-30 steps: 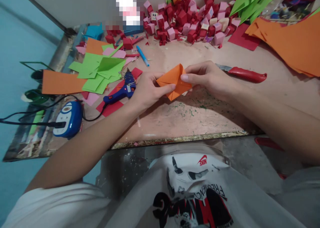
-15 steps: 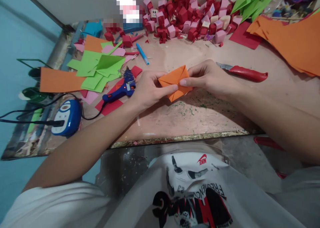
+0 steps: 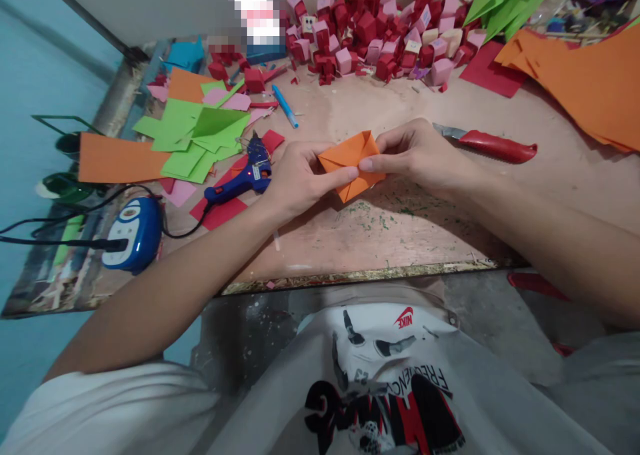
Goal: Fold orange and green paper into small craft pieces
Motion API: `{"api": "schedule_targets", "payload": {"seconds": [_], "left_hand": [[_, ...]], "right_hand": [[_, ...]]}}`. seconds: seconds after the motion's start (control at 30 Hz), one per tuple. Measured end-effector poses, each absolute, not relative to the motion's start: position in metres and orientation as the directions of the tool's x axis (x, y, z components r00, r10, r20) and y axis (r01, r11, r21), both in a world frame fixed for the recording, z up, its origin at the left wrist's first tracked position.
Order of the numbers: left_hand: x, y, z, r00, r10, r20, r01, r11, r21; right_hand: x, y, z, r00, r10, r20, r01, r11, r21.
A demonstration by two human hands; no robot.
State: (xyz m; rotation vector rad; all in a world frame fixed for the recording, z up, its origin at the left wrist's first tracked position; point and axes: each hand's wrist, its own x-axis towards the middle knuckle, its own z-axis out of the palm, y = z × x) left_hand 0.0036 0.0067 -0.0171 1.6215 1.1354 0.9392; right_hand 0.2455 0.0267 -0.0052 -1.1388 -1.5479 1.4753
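A small folded piece of orange paper (image 3: 349, 154) is held over the table between both hands, its flaps meeting near the middle like an envelope. My left hand (image 3: 303, 175) grips its left side, thumb pressed on the front near the centre. On the right side, my right hand (image 3: 413, 155) pinches it, with the thumb tip beside the left thumb. The fingers behind the paper are mostly hidden. To the left of my left hand lies a blue glue gun (image 3: 253, 168). A utility knife with a red handle (image 3: 495, 146) rests beyond my right forearm.
Red and pink paper cubes (image 3: 367, 28) are heaped at the back. Green paper pieces (image 3: 180, 125) lie at left, near a blue power adapter (image 3: 134, 232) with a cable. A blue pen (image 3: 285, 107) lies behind my hands. Large orange sheets (image 3: 580, 85) cover the right back.
Both thumbs have shifted very slightly on the orange paper, and its top corner flap looks a little more lifted. Both hands stay in nearly the same place.
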Motion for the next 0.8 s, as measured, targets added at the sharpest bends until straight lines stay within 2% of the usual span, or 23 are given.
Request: {"api": "schedule_targets", "payload": {"seconds": [0.13, 0.23, 0.33, 0.47, 0.8], "left_hand": [[0.005, 0.006, -0.017, 0.285, 0.955, 0.083, 0.238, -0.154, 0.959], [0.006, 0.006, -0.016, 0.283, 0.954, 0.096, 0.282, -0.178, 0.943], [0.006, 0.004, -0.012, 0.293, 0.952, 0.085, 0.303, -0.177, 0.936], [0.010, 0.001, -0.006, 0.280, 0.959, 0.034, 0.295, -0.119, 0.948], [0.008, 0.003, -0.007, 0.263, 0.964, 0.038, 0.335, -0.129, 0.934]], "right_hand": [[0.245, 0.026, -0.007, -0.414, 0.909, -0.052, 0.167, 0.020, -0.986], [0.245, 0.025, -0.007, -0.427, 0.904, -0.036, 0.129, 0.022, -0.991], [0.245, 0.025, -0.007, -0.390, 0.921, -0.003, 0.083, 0.032, -0.996], [0.245, 0.025, -0.006, -0.329, 0.944, 0.036, 0.109, 0.076, -0.991], [0.245, 0.026, -0.007, -0.337, 0.941, 0.017, 0.112, 0.058, -0.992]]}}
